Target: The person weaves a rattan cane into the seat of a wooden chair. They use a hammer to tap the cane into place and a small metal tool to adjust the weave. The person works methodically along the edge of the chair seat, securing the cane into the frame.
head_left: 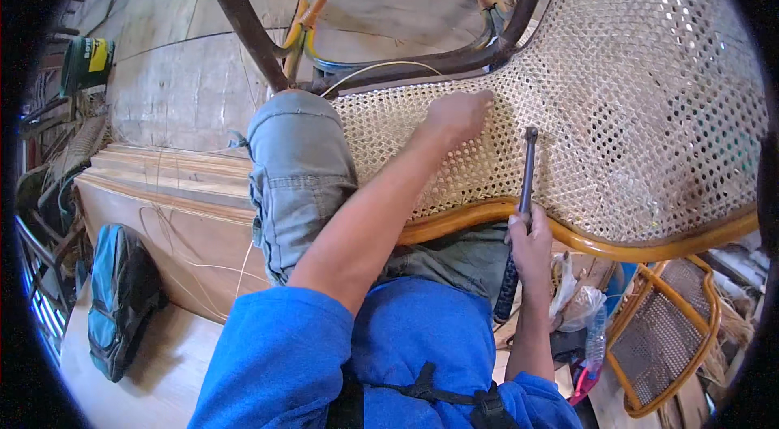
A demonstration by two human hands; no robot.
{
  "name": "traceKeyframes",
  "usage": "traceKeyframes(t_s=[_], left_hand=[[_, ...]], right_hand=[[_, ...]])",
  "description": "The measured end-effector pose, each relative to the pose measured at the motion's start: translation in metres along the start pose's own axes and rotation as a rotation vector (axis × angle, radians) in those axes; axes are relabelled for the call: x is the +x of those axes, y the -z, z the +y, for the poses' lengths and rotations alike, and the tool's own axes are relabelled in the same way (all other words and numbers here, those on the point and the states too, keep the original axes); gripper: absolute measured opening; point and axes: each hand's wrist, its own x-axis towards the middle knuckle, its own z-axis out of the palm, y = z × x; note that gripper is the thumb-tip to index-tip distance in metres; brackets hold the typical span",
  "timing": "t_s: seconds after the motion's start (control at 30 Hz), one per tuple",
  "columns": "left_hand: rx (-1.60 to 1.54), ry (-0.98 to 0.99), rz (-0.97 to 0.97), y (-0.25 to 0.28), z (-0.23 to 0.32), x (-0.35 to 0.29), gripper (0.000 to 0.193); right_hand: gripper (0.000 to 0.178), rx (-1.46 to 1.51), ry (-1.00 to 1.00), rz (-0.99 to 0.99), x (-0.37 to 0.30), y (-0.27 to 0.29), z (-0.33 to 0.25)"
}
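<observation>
A chair panel of woven cane webbing (600,145) lies across my lap, bounded by an orange-brown curved rattan rim on the near side. My left hand (460,117) rests on the webbing near its far edge, fingers curled closed; whatever they pinch is hidden. In my right hand (531,242) is a slim dark hammer (527,178), gripped partway along its handle. Its small head points away from me, above the webbing, and its black textured grip hangs below my hand. A loose cane strand (381,64) arches above the panel's far edge, left of my left hand.
Dark and orange chair legs (243,15) rise at the far side. Stacked plywood sheets (170,178) and a blue-black backpack (114,299) are at left, with a dark green bucket (87,64) farther off. A smaller rattan-framed panel (661,340) and plastic bags (580,307) lie at lower right.
</observation>
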Motion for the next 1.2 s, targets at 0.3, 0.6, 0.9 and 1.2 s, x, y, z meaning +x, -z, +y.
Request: traceKeyframes(t_s=[0.3,0.6,0.9,1.2], left_hand=[[-0.150,0.182,0.275,-0.014,-0.007,-0.057,0.024],[-0.002,-0.077,0.427,-0.035,-0.010,-0.068,0.015],[-0.190,0.048,0.430,-0.032,-0.007,-0.061,0.016],[-0.429,0.189,0.523,-0.025,-0.007,-0.051,0.020]], right_hand=[[0.032,-0.115,0.040,-0.092,-0.020,0.008,0.012],[0.020,-0.401,0.269,-0.057,0.064,-0.006,-0.051],[0.024,-0.640,0.111,-0.105,0.105,-0.023,-0.086],[0.028,-0.504,0.056,-0.139,0.123,-0.034,-0.081]])
